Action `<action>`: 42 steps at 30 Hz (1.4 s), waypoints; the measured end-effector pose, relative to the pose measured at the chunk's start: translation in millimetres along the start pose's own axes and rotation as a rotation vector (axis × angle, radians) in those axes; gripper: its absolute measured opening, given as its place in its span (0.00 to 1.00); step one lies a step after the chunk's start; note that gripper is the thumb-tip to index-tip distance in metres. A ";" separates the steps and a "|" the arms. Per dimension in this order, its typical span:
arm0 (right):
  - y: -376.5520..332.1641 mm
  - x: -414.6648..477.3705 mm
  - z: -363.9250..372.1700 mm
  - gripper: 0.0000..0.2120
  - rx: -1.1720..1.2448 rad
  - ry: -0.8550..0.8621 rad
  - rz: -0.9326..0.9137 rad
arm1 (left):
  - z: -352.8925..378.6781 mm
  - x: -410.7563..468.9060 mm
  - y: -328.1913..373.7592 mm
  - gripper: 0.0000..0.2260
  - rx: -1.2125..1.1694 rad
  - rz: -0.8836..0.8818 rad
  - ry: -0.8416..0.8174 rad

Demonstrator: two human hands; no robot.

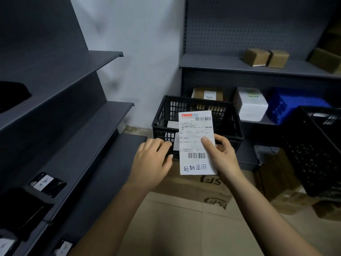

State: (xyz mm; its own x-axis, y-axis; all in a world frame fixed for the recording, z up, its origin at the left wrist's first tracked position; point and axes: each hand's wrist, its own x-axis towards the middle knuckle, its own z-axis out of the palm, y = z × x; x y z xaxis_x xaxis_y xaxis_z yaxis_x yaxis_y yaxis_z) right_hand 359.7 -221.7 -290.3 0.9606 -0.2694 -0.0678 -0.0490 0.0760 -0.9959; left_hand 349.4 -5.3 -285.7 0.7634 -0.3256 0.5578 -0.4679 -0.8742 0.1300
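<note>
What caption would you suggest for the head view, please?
Right hand holds a shipping label over a black basket whose near rim the left hand grips.

White waybill (pixel 196 145) w/ barcodes + handwritten note, upright, in front of black basket (pixel 229 119).

The label (pixel 193 130) is white with black barcodes and a red band at its top edge — black handwriting below. The basket (pixel 177 108) is black, with slotted walls. The crate (pixel 284 108) is blue — the cartons (pixel 256 57) brown.
</note>
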 end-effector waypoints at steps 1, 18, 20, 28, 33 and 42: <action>-0.7 19.1 -0.9 0.19 -0.009 0.003 0.003 | 10.6 15.6 -4.5 0.12 -0.002 0.001 0.002; 34.1 332.6 -8.5 0.25 -0.099 0.238 0.133 | 246.2 289.3 -113.5 0.12 -0.160 0.167 -0.215; 43.9 357.5 -12.2 0.25 -0.116 0.271 0.164 | 271.0 309.4 -122.0 0.11 -0.168 0.176 -0.263; 105.6 428.5 -39.3 0.20 -0.175 0.311 0.334 | 372.6 325.9 -123.7 0.12 -0.143 0.153 -0.557; 166.5 463.6 -56.2 0.27 -0.250 0.328 0.483 | 428.9 318.1 -116.5 0.16 -0.102 0.079 -0.819; 264.3 511.4 -81.9 0.27 -0.288 0.346 0.650 | 523.2 291.4 -96.7 0.19 -0.098 -0.039 -1.053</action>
State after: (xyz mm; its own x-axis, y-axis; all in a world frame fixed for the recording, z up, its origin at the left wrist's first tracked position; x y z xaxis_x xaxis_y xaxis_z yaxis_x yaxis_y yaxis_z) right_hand 815.7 -418.0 -593.1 0.5779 -0.5429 -0.6093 -0.6856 0.0819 -0.7233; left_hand 850.1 -204.2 -564.7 0.7577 -0.4869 -0.4346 -0.4326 -0.8733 0.2242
